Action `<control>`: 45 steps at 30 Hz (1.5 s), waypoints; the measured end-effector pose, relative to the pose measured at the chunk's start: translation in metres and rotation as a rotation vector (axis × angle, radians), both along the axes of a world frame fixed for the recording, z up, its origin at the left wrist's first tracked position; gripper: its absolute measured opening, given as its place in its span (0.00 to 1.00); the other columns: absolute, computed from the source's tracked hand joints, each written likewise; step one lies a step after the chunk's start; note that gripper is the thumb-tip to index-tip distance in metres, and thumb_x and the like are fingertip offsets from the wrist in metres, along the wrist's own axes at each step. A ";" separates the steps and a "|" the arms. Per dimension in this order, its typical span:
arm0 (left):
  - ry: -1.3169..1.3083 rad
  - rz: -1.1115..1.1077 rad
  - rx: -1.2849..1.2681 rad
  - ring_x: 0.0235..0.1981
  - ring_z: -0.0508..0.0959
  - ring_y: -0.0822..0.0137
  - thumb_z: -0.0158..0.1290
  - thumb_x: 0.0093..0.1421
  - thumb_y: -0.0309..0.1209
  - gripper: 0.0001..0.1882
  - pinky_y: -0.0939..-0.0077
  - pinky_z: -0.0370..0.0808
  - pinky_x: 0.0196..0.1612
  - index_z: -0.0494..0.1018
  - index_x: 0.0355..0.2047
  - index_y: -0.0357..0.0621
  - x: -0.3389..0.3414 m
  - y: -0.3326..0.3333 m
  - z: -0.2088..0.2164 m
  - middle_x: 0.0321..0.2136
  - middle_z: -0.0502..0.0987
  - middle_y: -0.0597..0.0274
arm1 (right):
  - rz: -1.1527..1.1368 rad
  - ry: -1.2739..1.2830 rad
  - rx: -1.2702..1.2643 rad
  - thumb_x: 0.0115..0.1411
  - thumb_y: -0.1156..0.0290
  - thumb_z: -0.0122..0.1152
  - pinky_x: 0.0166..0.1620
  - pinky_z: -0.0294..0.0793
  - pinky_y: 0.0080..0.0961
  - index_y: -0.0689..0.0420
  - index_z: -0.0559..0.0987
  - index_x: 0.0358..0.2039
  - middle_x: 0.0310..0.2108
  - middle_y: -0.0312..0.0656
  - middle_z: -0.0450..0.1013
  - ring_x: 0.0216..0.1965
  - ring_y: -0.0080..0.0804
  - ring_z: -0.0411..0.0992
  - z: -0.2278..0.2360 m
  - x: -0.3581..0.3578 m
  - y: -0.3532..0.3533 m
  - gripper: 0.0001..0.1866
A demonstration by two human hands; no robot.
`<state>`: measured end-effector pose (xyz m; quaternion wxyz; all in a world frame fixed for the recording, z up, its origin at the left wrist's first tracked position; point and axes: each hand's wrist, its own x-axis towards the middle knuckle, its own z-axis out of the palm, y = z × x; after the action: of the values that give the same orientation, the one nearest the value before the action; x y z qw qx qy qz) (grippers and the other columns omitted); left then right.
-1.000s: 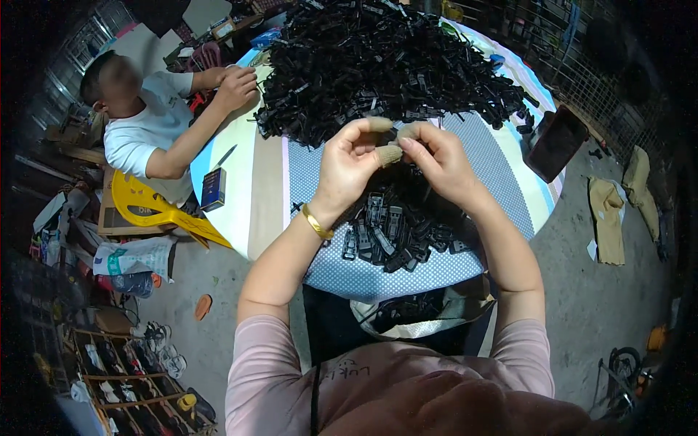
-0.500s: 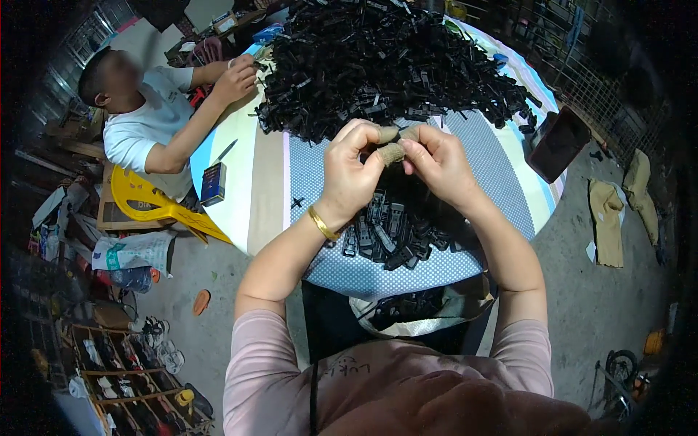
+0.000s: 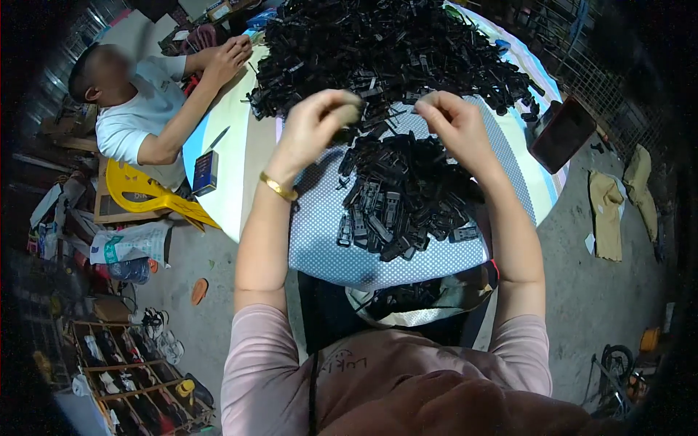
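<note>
My left hand (image 3: 318, 125), with a gold bangle at its wrist, is raised over the table between two heaps of small black plastic parts. Its curled fingers have tan wraps on their tips and are smeared by motion. Apart from it, on the right, my right hand (image 3: 456, 125) pinches thumb and finger together beside the big heap (image 3: 378, 54); whatever sits in the pinch is too small to make out. Below and between my hands lies the smaller heap (image 3: 389, 200), spread on a dotted blue-and-white part of the tablecloth (image 3: 320, 247).
A person (image 3: 134, 109) sits at the table's left, hands by the big heap. A dark blue box (image 3: 206, 173) and a knife (image 3: 219, 136) lie nearby. At the right edge stands a dark-screened phone (image 3: 563, 136). An open bag (image 3: 414, 317) with black parts hangs below the front edge.
My hands were together over the smaller heap; they have parted, the left going left and the right slightly right, both farther up. The smaller heap now shows more fully.
</note>
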<state>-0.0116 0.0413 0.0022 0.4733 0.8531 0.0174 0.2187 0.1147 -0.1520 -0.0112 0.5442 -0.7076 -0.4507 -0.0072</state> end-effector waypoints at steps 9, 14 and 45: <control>0.212 0.233 0.825 0.39 0.68 0.56 0.55 0.43 0.25 0.15 0.68 0.66 0.43 0.72 0.34 0.42 0.009 0.004 -0.034 0.33 0.71 0.57 | -0.007 -0.219 -0.096 0.50 0.65 0.57 0.23 0.67 0.26 0.60 0.76 0.24 0.18 0.45 0.71 0.18 0.35 0.70 -0.004 -0.005 0.005 0.11; 0.246 0.253 0.929 0.37 0.67 0.56 0.54 0.43 0.24 0.15 0.67 0.66 0.43 0.71 0.35 0.41 0.016 0.005 -0.048 0.33 0.71 0.57 | -0.022 -0.262 -0.081 0.50 0.65 0.57 0.23 0.67 0.27 0.60 0.76 0.23 0.17 0.45 0.71 0.18 0.38 0.69 -0.007 -0.005 0.006 0.11; -0.153 -0.160 -0.136 0.36 0.72 0.74 0.51 0.49 0.21 0.16 0.81 0.70 0.41 0.65 0.41 0.37 0.018 -0.052 -0.021 0.35 0.71 0.64 | 0.139 -0.219 0.129 0.50 0.73 0.58 0.30 0.69 0.17 0.64 0.76 0.28 0.26 0.38 0.72 0.27 0.20 0.69 0.006 -0.018 0.004 0.08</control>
<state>0.0063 -0.0105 -0.0190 0.5459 0.7985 -0.0721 0.2432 0.0969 -0.1484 -0.0053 0.5352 -0.6332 -0.5540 -0.0756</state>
